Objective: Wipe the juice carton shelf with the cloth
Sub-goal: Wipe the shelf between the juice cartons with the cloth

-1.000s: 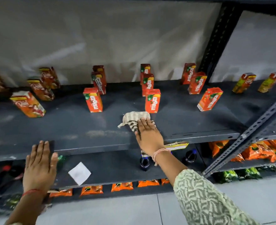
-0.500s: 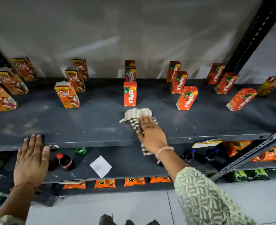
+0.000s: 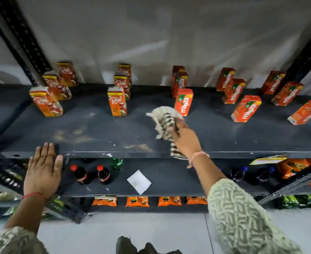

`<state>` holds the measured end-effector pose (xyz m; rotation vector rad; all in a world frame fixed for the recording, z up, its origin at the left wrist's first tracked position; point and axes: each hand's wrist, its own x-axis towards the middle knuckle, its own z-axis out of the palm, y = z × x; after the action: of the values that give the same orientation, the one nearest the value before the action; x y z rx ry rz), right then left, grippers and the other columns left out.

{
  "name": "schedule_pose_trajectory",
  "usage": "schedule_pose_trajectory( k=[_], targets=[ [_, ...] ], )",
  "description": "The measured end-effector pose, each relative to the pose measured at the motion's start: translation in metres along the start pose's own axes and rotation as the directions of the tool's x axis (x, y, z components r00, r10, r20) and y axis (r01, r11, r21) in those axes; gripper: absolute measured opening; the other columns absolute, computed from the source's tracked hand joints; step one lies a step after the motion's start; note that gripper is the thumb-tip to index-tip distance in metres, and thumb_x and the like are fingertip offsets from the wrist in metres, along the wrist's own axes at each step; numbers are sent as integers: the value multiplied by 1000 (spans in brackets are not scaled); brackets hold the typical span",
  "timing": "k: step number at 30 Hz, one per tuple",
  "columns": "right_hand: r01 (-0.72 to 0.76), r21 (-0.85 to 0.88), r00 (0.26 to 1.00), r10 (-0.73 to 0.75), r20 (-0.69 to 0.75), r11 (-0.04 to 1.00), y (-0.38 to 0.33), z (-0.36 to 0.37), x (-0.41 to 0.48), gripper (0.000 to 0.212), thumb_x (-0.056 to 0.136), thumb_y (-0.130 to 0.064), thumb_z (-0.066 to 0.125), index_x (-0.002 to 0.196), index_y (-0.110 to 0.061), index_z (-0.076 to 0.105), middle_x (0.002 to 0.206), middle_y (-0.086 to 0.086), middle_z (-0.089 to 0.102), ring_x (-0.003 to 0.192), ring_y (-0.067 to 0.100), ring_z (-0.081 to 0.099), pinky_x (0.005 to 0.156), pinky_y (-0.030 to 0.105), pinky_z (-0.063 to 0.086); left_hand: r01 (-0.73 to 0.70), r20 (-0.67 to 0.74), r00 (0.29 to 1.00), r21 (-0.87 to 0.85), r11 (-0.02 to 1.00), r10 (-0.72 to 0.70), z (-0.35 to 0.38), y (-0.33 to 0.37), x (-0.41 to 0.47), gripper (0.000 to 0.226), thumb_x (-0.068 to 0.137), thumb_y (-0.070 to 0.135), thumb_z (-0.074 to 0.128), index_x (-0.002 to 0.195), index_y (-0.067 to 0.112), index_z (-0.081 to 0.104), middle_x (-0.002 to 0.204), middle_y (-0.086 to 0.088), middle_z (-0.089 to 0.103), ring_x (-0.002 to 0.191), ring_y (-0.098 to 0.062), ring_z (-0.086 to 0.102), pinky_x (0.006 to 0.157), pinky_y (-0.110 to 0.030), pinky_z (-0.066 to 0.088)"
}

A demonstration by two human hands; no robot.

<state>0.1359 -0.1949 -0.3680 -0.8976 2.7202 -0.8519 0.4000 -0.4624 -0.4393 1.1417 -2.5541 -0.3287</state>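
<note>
A dark grey metal shelf (image 3: 99,136) carries several orange juice cartons (image 3: 117,101) standing in short rows. A striped white and dark cloth (image 3: 163,119) lies on the shelf in front of a Maaza carton (image 3: 183,102), and one end hangs over the front edge. My right hand (image 3: 185,138) presses flat on the cloth, fingers spread over it. At the left, my left hand (image 3: 43,171) rests flat on the shelf's front lip with its fingers apart and nothing in it. Pale dusty smears (image 3: 72,133) mark the shelf left of the cloth.
Black slotted uprights (image 3: 21,39) frame the rack. The shelf below holds dark soda bottles (image 3: 103,174), a white paper square (image 3: 139,182) and orange snack packs (image 3: 292,166). Orange packets (image 3: 137,201) line the lowest level above the grey tiled floor. A yellow tag (image 3: 268,159) hangs off the edge.
The view has swung left, so more cartons show at the left. My right hand has slid the cloth leftward along the shelf past the Maaza carton. The left hand stays on the edge.
</note>
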Motion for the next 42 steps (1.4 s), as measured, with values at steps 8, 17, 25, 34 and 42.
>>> schedule_pose_trajectory(
  k=[8,17,25,34,42],
  targets=[
    [287,-219,953,-255,166,932,-90,88,4,53,95,-27,33,142,-5,19,153,13,24,142,24,22,117,34,14,-27,29,999,-49,998,28,-14,-14,4,66,84,40,17,139,5,23,151,-16,22,141,-29,13,115,-44,9],
    [217,188,976,-215,-32,958,-146,96,19,42,94,-17,41,135,-10,38,134,19,52,119,33,52,102,40,42,26,23,999,-66,997,-24,-22,-41,-1,82,76,55,5,140,6,19,152,-13,18,142,-23,9,115,-39,5],
    [346,72,908,-353,225,935,-192,147,36,44,92,-18,43,135,-8,38,141,18,45,130,31,41,108,34,32,87,49,995,-34,996,-85,-26,-52,6,75,80,54,9,142,11,13,154,-8,10,138,-11,0,114,-30,-2],
    [286,-140,938,-247,243,948,-199,167,120,58,90,-15,37,144,-10,16,157,12,9,145,27,3,120,38,12,73,19,997,6,997,-73,-26,-65,10,77,79,64,1,139,17,1,150,3,4,139,-12,-5,102,-6,-22],
    [576,-8,765,-536,357,817,-210,176,52,50,91,-28,45,139,-21,32,154,2,25,142,21,21,117,33,17,51,38,998,-27,998,-50,-24,-72,12,79,74,70,-13,135,20,-5,148,7,2,140,-12,-3,113,-18,-11]
  ],
)
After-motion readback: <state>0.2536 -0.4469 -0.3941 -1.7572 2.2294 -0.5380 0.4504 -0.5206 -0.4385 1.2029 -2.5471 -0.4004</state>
